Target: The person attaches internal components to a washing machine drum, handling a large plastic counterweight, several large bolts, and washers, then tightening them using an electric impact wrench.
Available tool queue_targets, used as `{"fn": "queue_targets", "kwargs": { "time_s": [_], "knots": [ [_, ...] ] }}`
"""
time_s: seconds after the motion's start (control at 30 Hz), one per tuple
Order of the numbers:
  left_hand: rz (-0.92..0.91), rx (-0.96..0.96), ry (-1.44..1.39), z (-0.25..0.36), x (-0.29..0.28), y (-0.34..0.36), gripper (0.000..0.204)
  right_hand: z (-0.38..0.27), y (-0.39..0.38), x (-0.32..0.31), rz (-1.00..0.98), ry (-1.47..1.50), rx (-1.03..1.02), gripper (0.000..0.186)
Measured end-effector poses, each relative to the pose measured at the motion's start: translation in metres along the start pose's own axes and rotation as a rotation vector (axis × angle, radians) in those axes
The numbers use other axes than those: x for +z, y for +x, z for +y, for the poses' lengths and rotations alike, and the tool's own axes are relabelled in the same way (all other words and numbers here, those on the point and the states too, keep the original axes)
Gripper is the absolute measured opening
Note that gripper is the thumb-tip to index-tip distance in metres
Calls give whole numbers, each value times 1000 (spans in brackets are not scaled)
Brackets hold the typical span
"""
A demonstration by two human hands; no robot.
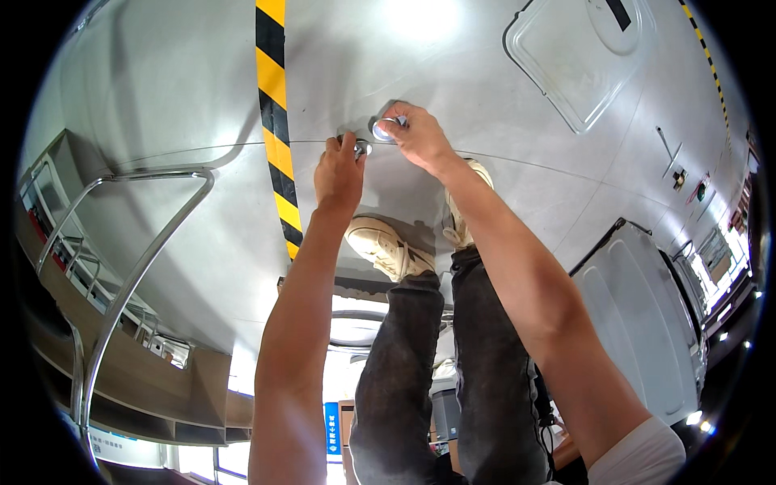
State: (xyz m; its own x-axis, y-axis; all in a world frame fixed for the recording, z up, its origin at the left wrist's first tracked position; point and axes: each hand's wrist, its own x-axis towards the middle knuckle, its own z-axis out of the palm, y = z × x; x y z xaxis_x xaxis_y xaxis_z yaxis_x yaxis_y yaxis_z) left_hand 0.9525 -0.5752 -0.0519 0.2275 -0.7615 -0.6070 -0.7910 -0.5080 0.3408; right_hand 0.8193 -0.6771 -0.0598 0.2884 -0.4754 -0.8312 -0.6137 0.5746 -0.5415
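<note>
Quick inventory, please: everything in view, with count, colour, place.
round piece: 1, whitish, upper centre
shiny piece: 1, silvery, left of it
floor: 1, grey, throughout
hazard strips: 2, yellow/black, left and right
translucent panel: 1, clear, upper right
tubular frame: 1, chrome, left
shelving: 1, brown, lower left
pale container: 1, grey, lower right
loose items: several, mixed, far right
shoes: 2, cream, centre
trousers: 1, dark grey, below
left hand: 1, bare, holding shiny piece
right hand: 1, bare, holding round piece

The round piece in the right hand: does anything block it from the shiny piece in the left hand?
Nothing visible does: between the round piece in the right hand and the shiny piece in the left hand, only grey floor shows.
</note>
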Motion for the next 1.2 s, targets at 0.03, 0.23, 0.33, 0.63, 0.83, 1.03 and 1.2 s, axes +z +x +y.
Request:
{"fn": "queue_targets", "kwargs": {
  "time_s": [0.03,0.23,0.33,0.63,0.83,1.03,1.2],
  "knots": [
    [-10,17,18,1,0,1,29,5,-1,0,13,-20,-15,15],
    [2,1,-77,-5,2,1,23,46,-3,9,-53,156,12,18],
    [14,-68,-254,-27,4,3,23,48,-7,11,-116,311,68,20],
    [-402,-578,-1318,-27,-64,-24,15,9,-54,-15,-197,399,228,25],
    [-756,-414,-1775,41,-146,-102,17,-26,-178,-69,-253,793,227,22],
    [-1013,-315,-1700,201,-269,-220,29,-74,-383,-149,-106,1167,68,25],
    [-1169,-260,-1604,292,-324,-287,41,-137,-523,-203,123,1099,-46,22]
  ]
}}
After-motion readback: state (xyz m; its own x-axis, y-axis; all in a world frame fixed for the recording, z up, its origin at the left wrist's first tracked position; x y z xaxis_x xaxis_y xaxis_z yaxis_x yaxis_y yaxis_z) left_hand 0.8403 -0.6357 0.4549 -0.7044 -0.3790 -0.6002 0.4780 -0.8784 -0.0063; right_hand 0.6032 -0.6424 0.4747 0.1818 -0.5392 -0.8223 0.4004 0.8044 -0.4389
